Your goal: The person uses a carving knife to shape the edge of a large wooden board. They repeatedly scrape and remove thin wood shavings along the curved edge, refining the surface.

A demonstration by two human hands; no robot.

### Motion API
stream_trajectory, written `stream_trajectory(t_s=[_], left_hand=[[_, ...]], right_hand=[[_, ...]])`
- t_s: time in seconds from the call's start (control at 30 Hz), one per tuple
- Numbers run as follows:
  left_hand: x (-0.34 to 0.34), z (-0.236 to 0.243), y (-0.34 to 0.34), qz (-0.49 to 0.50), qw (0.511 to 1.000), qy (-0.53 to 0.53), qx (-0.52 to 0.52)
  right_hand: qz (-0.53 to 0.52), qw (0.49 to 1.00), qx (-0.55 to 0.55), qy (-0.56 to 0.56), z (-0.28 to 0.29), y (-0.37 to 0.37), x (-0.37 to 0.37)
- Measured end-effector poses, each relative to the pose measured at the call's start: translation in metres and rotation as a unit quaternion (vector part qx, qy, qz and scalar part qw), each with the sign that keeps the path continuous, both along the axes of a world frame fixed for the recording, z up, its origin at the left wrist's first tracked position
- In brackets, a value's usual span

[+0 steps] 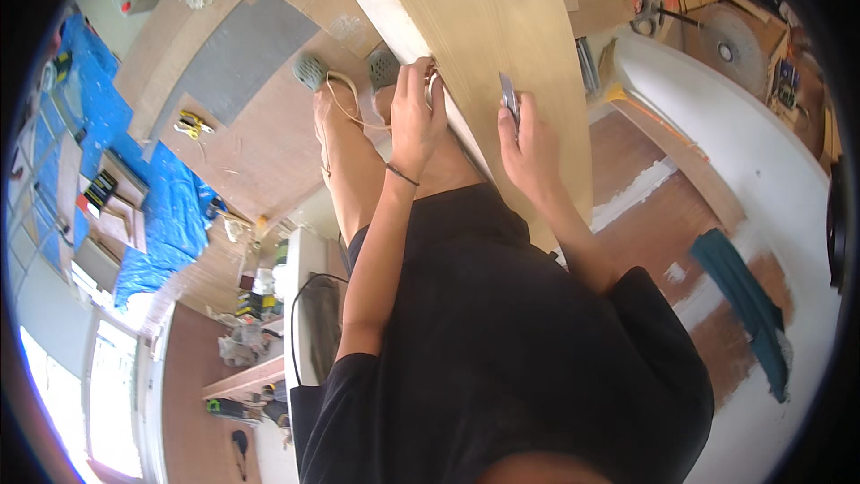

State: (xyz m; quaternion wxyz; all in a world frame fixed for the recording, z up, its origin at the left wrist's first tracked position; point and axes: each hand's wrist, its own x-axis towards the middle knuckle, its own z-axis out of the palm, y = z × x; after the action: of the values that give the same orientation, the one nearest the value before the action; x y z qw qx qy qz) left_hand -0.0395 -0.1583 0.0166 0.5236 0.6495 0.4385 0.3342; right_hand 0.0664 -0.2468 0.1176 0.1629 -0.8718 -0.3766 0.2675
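Observation:
A long pale wooden board [484, 9] with a lighter edge lies beside my legs. My left hand [417, 116] is at that edge, fingers curled round a thin cream strip [354, 99], which hangs in a loose loop over my shins; the part inside the fingers is mostly hidden. My right hand [528, 143] grips a silver utility knife [507, 90] above the board, with the blade end pointing away from me.
Yellow-handled pliers [193, 124] lie on brown floor sheeting at left, near a blue tarp [157, 233]. Shelves with tools [233, 408] stand at lower left. A curved white structure [761, 152] is at right, with a teal cloth [735, 305].

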Motion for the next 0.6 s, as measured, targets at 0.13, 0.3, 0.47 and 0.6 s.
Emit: stream_trajectory(t_s=[0.13, 0.3, 0.47, 0.6], left_hand=[[-0.009, 0.008, 0.012, -0.073, 0.993, 0.085, 0.021], [-0.019, 0.006, 0.039, -0.161, 0.978, 0.123, 0.039], [-0.010, 0.017, 0.044, -0.189, 0.979, 0.071, -0.035], [-0.012, 0.008, 0.044, -0.165, 0.983, 0.086, 0.006]], right_hand=[[-0.117, 0.992, -0.015, 0.054, -0.011, -0.045, -0.008], [-0.342, 0.935, 0.030, 0.087, -0.054, -0.107, -0.014], [-0.485, 0.853, 0.138, 0.131, -0.064, -0.135, -0.005], [-0.450, 0.886, 0.091, 0.071, -0.065, -0.125, -0.012]])
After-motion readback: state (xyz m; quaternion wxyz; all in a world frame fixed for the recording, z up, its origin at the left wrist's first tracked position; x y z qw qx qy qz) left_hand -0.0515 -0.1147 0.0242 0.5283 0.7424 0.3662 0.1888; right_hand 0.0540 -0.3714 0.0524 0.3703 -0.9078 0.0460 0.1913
